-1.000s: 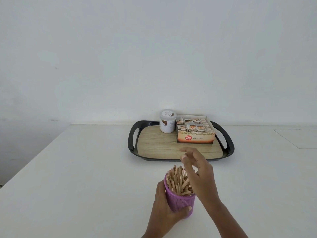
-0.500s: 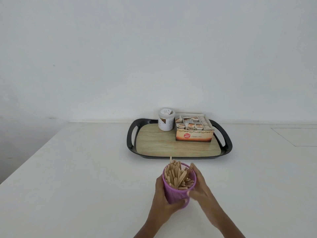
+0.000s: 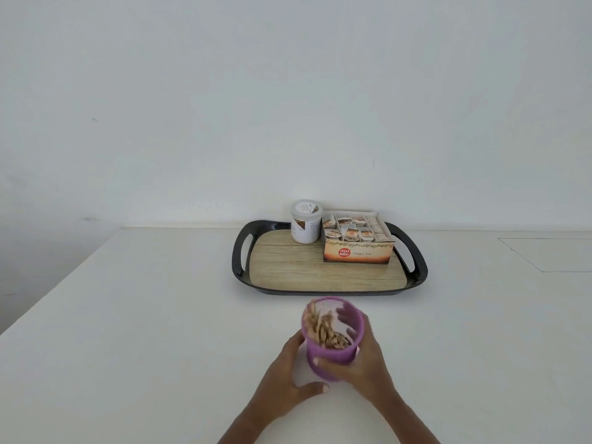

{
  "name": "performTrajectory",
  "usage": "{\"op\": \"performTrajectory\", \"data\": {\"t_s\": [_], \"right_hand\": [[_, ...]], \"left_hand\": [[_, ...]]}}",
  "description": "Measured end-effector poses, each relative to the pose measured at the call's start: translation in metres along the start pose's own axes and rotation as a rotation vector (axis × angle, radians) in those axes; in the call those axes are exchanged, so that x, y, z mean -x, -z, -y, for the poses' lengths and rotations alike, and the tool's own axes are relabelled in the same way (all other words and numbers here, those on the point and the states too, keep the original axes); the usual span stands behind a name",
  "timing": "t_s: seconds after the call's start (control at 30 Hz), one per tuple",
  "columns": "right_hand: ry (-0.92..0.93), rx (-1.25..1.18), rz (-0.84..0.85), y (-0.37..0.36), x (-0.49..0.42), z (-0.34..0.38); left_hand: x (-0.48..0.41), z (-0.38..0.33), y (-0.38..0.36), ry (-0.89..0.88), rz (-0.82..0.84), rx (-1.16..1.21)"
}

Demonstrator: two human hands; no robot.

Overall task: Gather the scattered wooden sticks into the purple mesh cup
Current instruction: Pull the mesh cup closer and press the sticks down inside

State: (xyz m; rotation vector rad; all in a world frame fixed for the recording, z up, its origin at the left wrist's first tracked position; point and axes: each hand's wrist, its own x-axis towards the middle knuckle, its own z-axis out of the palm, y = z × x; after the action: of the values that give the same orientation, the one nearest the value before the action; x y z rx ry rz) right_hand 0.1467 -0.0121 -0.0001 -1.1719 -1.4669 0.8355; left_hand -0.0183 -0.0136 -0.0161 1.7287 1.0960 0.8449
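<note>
Short of the tray [image 3: 239, 251] on the desk [image 3: 153, 315] | purple mesh cup [image 3: 334, 354] is clasped between left hand [image 3: 285, 373] and right hand [image 3: 368, 363], fingers curled round its walls | wooden sticks [image 3: 320, 328] inside are leant toward the left hand

The wooden sticks [image 3: 320, 328] blur inside the purple mesh cup [image 3: 336, 357]; jar [image 3: 306, 222] label too small to read.

Both hands held the purple mesh cup [image 3: 333, 342] above the white worktop [image 3: 144, 315]. The right hand [image 3: 366, 363] gripped it from 3 o'clock with the thumb across the front, and the left hand [image 3: 288, 373] gripped it from 9 o'clock. The blurred wooden sticks [image 3: 322, 330] leaned towards 10 o'clock. At 12 o'clock sat a tray [image 3: 241, 270] carrying a white jar [image 3: 306, 225] and a tea box [image 3: 357, 254].
</note>
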Motion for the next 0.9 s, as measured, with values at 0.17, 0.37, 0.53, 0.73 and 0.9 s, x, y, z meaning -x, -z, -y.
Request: {"op": "performTrajectory", "data": {"t_s": [0.17, 0.37, 0.53, 0.73, 0.9], "right_hand": [[-0.026, -0.022, -0.109, -0.005, 0.005, 0.000], [-0.002, 0.032, -0.279, -0.019, 0.016, 0.007], [0.033, 0.088, -0.081, -0.013, 0.032, 0.008], [-0.002, -0.006, 0.043, 0.005, 0.018, 0.016], [0.024, -0.024, -0.106, -0.005, 0.004, 0.020]], "left_hand": [[0.002, 0.003, 0.000, -0.045, -0.025, -0.059], [0.003, 0.000, -0.001, -0.041, -0.051, -0.025], [0.007, 0.001, 0.008, -0.014, -0.026, 0.131], [0.004, -0.001, 0.009, 0.037, -0.017, 0.088], [0.004, -0.005, 0.010, 0.022, -0.086, 0.138]]}}
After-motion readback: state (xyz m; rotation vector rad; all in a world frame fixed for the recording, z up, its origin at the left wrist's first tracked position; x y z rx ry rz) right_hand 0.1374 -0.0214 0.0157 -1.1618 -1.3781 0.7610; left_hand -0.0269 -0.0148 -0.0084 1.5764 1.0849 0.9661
